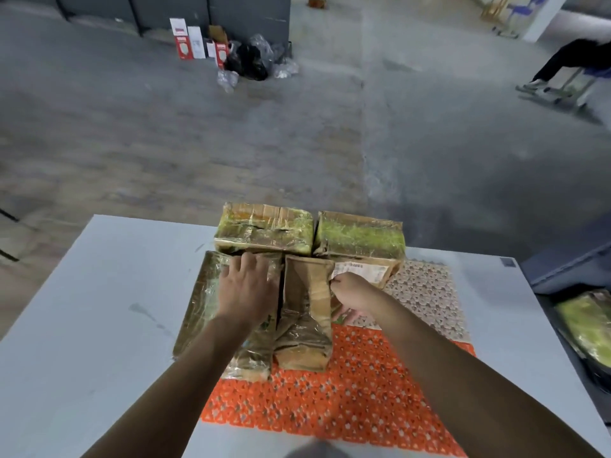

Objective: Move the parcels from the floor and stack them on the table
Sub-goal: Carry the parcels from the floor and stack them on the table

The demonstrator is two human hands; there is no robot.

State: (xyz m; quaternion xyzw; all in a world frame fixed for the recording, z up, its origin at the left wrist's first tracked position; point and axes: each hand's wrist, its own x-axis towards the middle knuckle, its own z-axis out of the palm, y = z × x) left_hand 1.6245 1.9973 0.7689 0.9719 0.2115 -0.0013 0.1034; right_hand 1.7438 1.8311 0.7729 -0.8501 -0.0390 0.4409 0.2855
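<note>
Several taped cardboard parcels lie on the white table point(99, 325). Two sit side by side at the far edge: a left one point(264, 228) and a right one point(360, 238) with a label on its near face. In front of them lie a flat wrapped parcel point(201, 305) and a narrow brown parcel point(305, 312). My left hand point(246, 287) rests flat on the flat wrapped parcel, fingers spread. My right hand point(350, 290) grips the right side of the narrow parcel, fingers curled against its edge.
An orange perforated mat point(347, 391) and a grey one point(426, 292) lie under the parcels. More wrapped parcels point(585, 322) lie low at the right. On the concrete floor are small boxes point(198, 41), plastic bags point(258, 59) and a seated person's legs point(562, 67).
</note>
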